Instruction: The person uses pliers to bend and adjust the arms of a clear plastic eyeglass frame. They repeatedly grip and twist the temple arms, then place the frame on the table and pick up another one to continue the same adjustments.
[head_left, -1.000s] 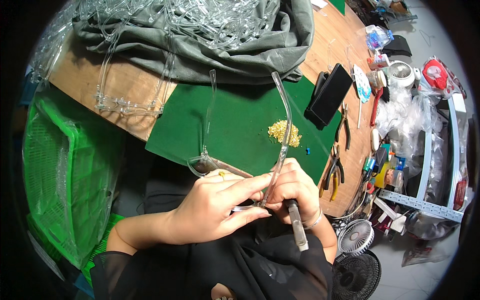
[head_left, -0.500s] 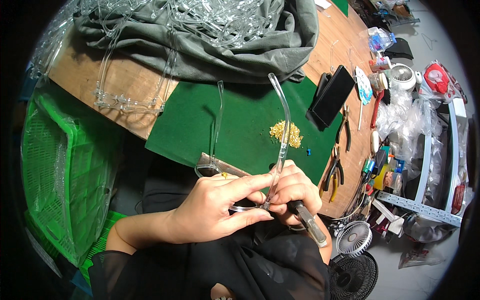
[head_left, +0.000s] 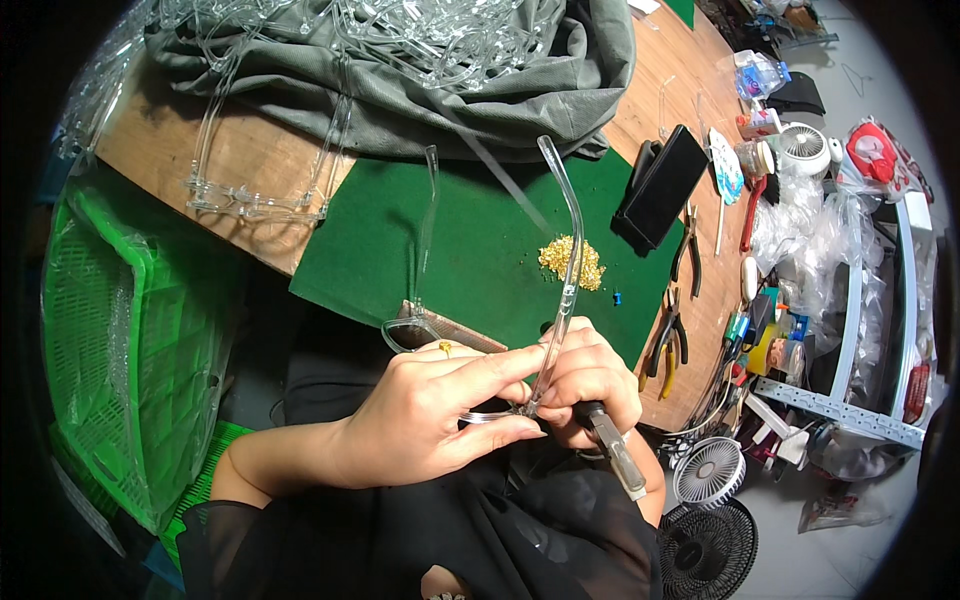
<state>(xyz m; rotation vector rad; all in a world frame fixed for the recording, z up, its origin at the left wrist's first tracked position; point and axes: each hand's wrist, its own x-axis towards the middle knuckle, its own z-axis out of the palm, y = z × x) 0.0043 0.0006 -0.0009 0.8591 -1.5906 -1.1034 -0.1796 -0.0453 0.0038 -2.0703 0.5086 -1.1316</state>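
Observation:
A clear plastic eyeglass frame (head_left: 567, 285) is held above the near edge of the green mat (head_left: 350, 225), its two temples pointing away from me. My left hand (head_left: 430, 410) pinches it near one hinge, thumb below and fingers above. Close against it, my right hand (head_left: 590, 385) has its fingers curled at the base of the right temple. A hand tool with a dark grip and grey metal end (head_left: 622, 462) sticks out from under those right fingers; its exact kind is unclear. The fingers cover the hinge.
Small gold-coloured parts (head_left: 580, 262) lie heaped on the mat beside a blue piece (head_left: 617, 298). Pliers (head_left: 670, 340) and a black phone (head_left: 662, 190) are to the right. Clear frames (head_left: 440, 45) pile on grey cloth (head_left: 400, 125). A green crate (head_left: 140, 350) stands left.
The eyeglass frame has tilted slightly, its left temple shifting left and its tips moving a little farther away. A faint pale streak now crosses the mat. Both hands keep their grip.

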